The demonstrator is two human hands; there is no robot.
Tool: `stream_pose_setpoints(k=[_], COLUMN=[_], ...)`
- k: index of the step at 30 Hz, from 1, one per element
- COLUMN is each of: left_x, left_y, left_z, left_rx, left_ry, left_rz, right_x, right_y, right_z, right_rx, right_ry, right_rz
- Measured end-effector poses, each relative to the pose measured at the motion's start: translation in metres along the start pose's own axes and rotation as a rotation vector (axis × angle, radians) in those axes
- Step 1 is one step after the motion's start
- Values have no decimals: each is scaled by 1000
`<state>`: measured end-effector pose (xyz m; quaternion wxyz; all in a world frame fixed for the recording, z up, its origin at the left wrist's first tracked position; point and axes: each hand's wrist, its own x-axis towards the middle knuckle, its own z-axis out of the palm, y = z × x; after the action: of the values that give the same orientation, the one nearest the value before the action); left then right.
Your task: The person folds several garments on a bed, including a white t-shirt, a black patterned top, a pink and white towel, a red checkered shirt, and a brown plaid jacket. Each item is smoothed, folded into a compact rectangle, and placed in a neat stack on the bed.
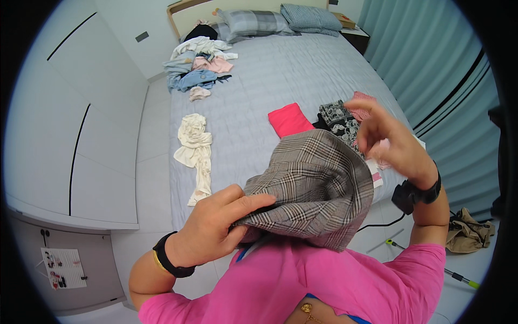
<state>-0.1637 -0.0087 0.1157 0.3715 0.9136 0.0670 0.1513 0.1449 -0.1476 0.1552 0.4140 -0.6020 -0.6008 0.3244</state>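
Note:
A grey-brown plaid garment (307,178), its exact kind unclear, hangs bunched in front of my chest. My left hand (214,222) pinches its near left edge between thumb and fingers. To the right of the cloth, my right hand (388,141) is raised with its fingers curled apart, slightly blurred, and holds nothing I can see. Beyond the plaid cloth lies a folded hot-pink cloth (290,120) on the bed. Black-and-white patterned fabric (340,119) and a red checked piece (362,101) lie near my right fingers, partly covered by the hand and the garment.
The bed (259,85) has a light blue-grey cover. A crumpled cream garment (195,150) lies along its left side, with a heap of mixed clothes (198,67) farther up. Pillows (259,22) rest at the headboard. A tan bag or cloth item (469,233) sits on the floor at right.

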Motion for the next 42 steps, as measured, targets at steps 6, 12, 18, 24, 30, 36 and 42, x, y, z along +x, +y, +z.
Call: stream_pose_setpoints(k=[6, 12, 18, 24, 30, 36, 42], left_x=[8, 10, 7, 18, 30, 31, 14], left_y=[9, 2, -16, -9, 2, -18, -43], left_z=[0, -6, -3, 1, 6, 6, 29], left_rx=[-14, -251, -461, -481, -311, -316, -502], left_ry=[-10, -151, -120, -143, -237, 70, 347], left_rz=[-89, -225, -177, -220, -96, -203, -87], right_x=[2, 6, 19, 16, 30, 45, 46], right_y=[2, 8, 19, -1, -9, -3, -40], right_z=[0, 0, 6, 46, 78, 57, 45], right_rx=[155, 640, 414, -502, -716, -685, -760], right_ry=[57, 133, 187, -88, -339, -164, 70], right_rz=[40, -206, -266, -868, -520, -592, -503])
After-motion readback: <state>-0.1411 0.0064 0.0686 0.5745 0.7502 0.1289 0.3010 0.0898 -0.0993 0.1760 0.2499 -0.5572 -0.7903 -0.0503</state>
